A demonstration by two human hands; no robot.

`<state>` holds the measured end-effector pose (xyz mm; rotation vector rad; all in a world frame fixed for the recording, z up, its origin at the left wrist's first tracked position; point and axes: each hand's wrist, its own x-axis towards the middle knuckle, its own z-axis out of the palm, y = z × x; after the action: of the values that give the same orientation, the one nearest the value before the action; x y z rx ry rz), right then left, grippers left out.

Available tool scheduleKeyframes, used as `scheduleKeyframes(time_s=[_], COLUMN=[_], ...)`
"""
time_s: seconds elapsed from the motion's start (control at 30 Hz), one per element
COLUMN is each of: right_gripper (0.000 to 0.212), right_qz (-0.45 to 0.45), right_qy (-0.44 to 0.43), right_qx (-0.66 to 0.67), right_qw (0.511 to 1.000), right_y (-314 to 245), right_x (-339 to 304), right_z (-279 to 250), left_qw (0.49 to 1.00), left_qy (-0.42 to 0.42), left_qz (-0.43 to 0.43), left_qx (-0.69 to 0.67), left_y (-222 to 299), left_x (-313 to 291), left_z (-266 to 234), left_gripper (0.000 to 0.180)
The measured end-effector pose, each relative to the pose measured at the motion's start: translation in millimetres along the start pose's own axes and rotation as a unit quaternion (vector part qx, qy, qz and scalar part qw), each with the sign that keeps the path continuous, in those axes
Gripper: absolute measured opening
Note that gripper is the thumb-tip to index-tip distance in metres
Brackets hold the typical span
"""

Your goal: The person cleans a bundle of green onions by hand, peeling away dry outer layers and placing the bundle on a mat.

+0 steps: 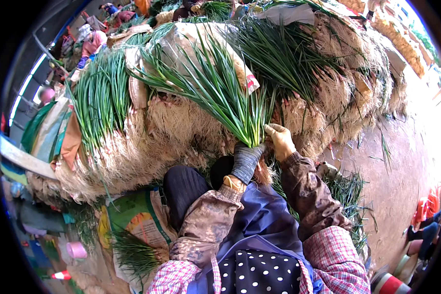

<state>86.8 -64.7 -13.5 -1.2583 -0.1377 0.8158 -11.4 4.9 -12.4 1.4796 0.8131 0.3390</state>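
My left hand [246,159], in a dark grey knitted glove, is closed round the lower stems of a bunch of green garlic [230,105]. Its long flat leaves fan out up and to the left, while pale roots hang below the fist. Beside the stems on the right is my right hand [281,141] in a tan glove. Thumb and fingers are pinched together at the bunch's edge; what lies between them is too small to make out. Just beyond my hands, a long heap of green garlic [181,122] lies with its roots toward me.
A pale sack [181,41] lies on the heap, and more rooted bundles [338,78] are stacked to the right. Near my left knee lies a green and yellow printed bag [137,215] with leaves beside it. Loose leaves [350,206] litter the right floor. Another person [94,43] is at far left.
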Motion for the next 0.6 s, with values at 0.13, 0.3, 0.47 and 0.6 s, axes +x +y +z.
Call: scheduleKeyframes(time_s=[0.13,0.3,0.47,0.6], right_gripper=[0.013,0.013,0.032,0.047], right_qz=[0.068,0.008,-0.156,-0.260], right_qy=[0.027,0.065,-0.021,0.264], right_qx=[0.017,-0.107,-0.646,-0.667], right_qw=[0.997,0.992,0.747,0.646], right_y=[17,47,8,-69], right_x=[-1,-14,-42,-12], right_z=[2,-30,-66,-76], left_qw=[0.989,0.993,0.934,0.923], left_qy=[0.089,0.005,-0.140,-0.234], left_qz=[0.115,0.019,0.002,-0.101], left_qx=[-0.019,-0.117,-0.328,-0.290], left_y=[-22,-15,4,-13], left_x=[7,1,-19,-9], left_z=[0,3,12,0], left_gripper=[0.023,0.015,0.016,0.024])
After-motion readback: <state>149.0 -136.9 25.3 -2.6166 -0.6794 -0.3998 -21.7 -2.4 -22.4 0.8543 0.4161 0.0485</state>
